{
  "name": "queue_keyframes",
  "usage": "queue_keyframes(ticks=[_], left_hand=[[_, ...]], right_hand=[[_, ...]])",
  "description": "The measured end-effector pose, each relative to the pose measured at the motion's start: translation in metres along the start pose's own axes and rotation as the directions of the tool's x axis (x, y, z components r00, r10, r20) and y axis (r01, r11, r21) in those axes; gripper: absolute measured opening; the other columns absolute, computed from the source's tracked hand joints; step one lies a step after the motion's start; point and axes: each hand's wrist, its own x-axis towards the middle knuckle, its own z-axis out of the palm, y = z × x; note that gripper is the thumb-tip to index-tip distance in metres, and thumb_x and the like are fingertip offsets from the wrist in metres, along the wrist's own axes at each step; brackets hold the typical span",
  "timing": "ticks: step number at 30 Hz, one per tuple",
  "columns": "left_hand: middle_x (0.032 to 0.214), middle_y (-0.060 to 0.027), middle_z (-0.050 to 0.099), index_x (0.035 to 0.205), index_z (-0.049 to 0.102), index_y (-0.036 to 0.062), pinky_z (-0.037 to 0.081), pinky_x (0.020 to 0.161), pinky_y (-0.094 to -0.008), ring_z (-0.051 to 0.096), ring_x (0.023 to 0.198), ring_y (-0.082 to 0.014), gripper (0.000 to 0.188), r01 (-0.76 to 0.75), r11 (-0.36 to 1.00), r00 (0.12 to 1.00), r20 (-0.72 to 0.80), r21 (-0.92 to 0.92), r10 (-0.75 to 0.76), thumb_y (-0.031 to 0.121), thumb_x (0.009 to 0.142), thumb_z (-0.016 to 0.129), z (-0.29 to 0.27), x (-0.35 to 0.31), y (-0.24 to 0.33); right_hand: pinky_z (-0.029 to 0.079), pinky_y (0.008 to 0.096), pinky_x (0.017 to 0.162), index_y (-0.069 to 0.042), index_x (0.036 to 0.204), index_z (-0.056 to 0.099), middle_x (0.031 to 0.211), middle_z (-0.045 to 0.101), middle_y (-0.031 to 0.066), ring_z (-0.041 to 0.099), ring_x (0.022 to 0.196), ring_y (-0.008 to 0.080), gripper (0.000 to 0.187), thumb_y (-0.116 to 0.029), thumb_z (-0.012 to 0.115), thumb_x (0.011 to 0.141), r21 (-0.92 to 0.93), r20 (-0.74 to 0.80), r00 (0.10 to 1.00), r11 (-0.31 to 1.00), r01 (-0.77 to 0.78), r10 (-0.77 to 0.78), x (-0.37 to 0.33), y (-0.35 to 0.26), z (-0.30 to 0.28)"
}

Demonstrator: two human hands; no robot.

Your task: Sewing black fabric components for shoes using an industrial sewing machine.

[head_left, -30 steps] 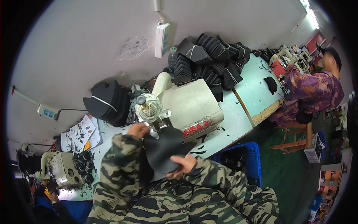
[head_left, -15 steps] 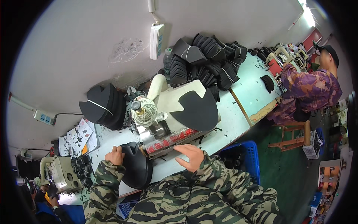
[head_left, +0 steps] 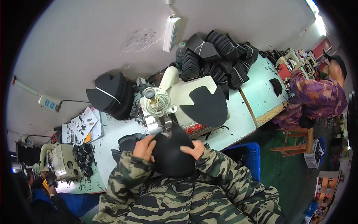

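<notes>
Between my hands is a rounded black foam-like piece with a notch in its far edge, held in front of the cream machine. My left hand grips its left edge, thumb on top. My right hand pinches the right edge, thumb on top and fingers mostly hidden beneath. A similar notched black piece lies flat on the machine's top. Just left of my left hand, more black pieces rest on the white table. Whether I hold one layer or several, I cannot tell.
A tied black stack stands left of the machine. Behind it are several tied bundles and a bottle. On the right, a blue basket stands below the table edge; a co-worker sits beyond. Another machine is at left.
My left hand moved right from the black stack, bringing a notched piece in front of the machine. My right hand, open before, now grips its right edge. The view has shifted slightly.
</notes>
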Motion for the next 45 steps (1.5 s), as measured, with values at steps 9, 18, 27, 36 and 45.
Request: queue_keyframes(ticks=[9,18,27,36,45], left_hand=[[0.074,-0.0232,0.06,0.083,0.063,-0.0004,0.044,0.07,-0.0435,0.058,0.076,-0.0395,0.028,-0.025,0.894,0.999,-0.016,0.447,0.036,0.024,0.08,0.049,0.002,0.064,-0.008],[0.058,-0.0119,0.056,0.08,0.059,0.0008,0.047,0.058,-0.0377,0.062,0.064,-0.0232,0.022,0.007,0.978,0.994,0.107,0.209,-0.03,0.023,0.083,0.054,-0.018,0.077,-0.005],[0.09,-0.0133,0.06,0.102,0.052,0.0103,0.048,0.066,-0.0431,0.061,0.078,-0.0325,0.036,-0.048,0.314,0.998,0.059,0.948,-0.026,0.028,0.074,0.065,-0.092,0.019,-0.091],[0.088,-0.0097,0.055,0.095,0.05,0.0134,0.047,0.053,-0.0433,0.06,0.062,-0.0319,0.028,-0.039,0.292,0.983,-0.015,0.956,0.183,0.023,0.073,0.065,-0.075,0.007,-0.093],[0.071,-0.0147,0.062,0.083,0.066,0.008,0.048,0.06,-0.0391,0.061,0.066,-0.0329,0.017,-0.458,0.574,0.859,0.504,0.678,0.09,0.021,0.072,0.066,-0.053,-0.025,0.026]], right_hand=[[0.046,0.028,0.071,0.003,0.099,0.061,0.086,0.065,0.0099,0.059,0.075,0.014,0.025,-0.014,0.056,0.081,-0.077,-0.12,0.993,0.997,-0.027,0.018,0.018,-0.008,0.009],[0.046,0.032,0.081,-0.002,0.112,0.053,0.104,0.06,0.0132,0.06,0.088,0.023,0.038,-0.019,0.063,0.079,0.032,-0.154,0.988,0.999,0.01,-0.005,-0.027,-0.032,-0.003],[0.039,0.0412,0.088,-0.003,0.107,0.056,0.112,0.055,0.0159,0.052,0.105,0.0309,0.046,-0.025,0.066,0.068,-0.979,0.107,0.657,0.035,0.2,-0.746,-0.003,-0.059,-0.049],[0.045,0.0377,0.072,0.005,0.109,0.051,0.088,0.061,0.0186,0.059,0.079,0.0319,0.035,-0.019,0.056,0.083,-0.627,0.068,0.475,0.333,0.704,-0.877,0.064,-0.173,0.064],[0.045,0.0318,0.063,-0.006,0.098,0.059,0.079,0.059,0.0118,0.058,0.068,0.0216,0.029,-0.027,0.065,0.079,-0.555,0.024,0.493,0.398,0.73,-0.87,0.064,-0.172,0.061]])
